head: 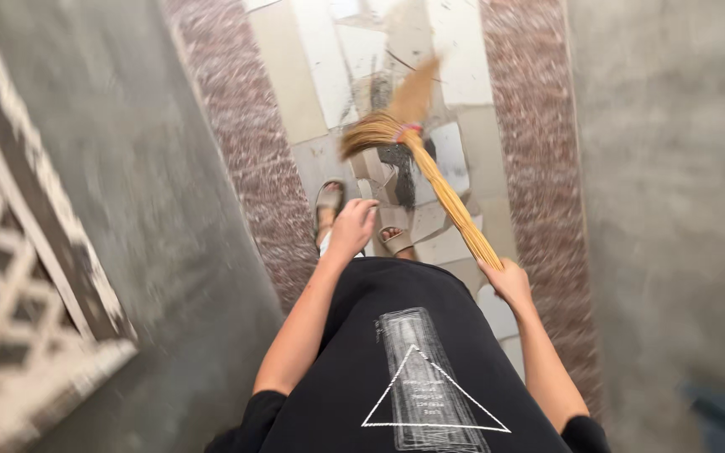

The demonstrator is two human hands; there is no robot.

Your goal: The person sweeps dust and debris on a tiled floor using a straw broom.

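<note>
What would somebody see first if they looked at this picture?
Probably the straw-coloured broom slanting across the middle, its bristles fanned over the pale tiled floor. The right hand grips its handle end, while the left hand hangs empty above two sandalled feet.

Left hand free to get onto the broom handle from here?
Probably yes. The left hand is empty and hangs loosely in front of the body, apart from the grass broom that the right hand grips at its end. Nothing visible lies between them, though the frame is blurred.
</note>
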